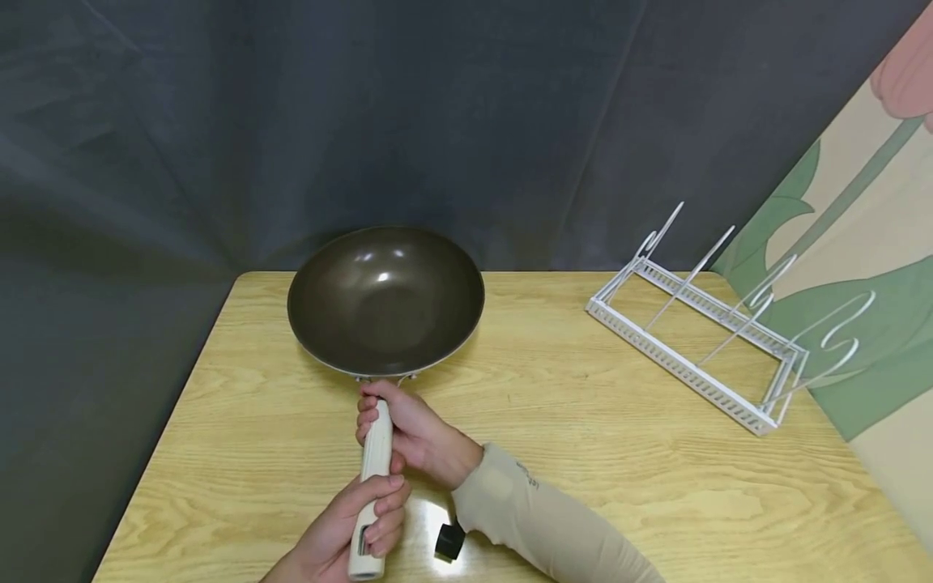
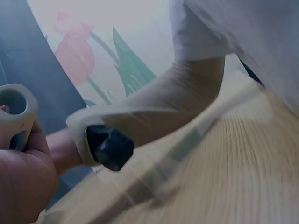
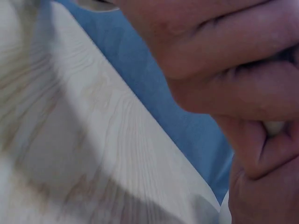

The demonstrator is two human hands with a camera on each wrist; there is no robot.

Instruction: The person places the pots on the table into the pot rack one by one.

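Note:
A dark brown wok (image 1: pixel 386 304) with a cream handle (image 1: pixel 377 453) is at the left half of the table, its inside facing up toward the head camera. My right hand (image 1: pixel 411 433) grips the handle close to the pan. Nearer the handle's end, my left hand (image 1: pixel 357 522) has its fingers curled round it. In the left wrist view the hollow end of the handle (image 2: pixel 29 105) sticks out of the left hand (image 2: pixel 23 186). The right wrist view shows curled fingers (image 3: pixel 224 60) up close, with most of the handle hidden.
A white wire rack (image 1: pixel 685 356) with upright dividers stands on the right of the wooden table (image 1: pixel 539 405). Dark cloth (image 1: pixel 437 121) hangs behind and at the left. A painted wall (image 1: pixel 875 283) borders the right side. A black wrist device (image 1: pixel 449 541) sits below the right forearm.

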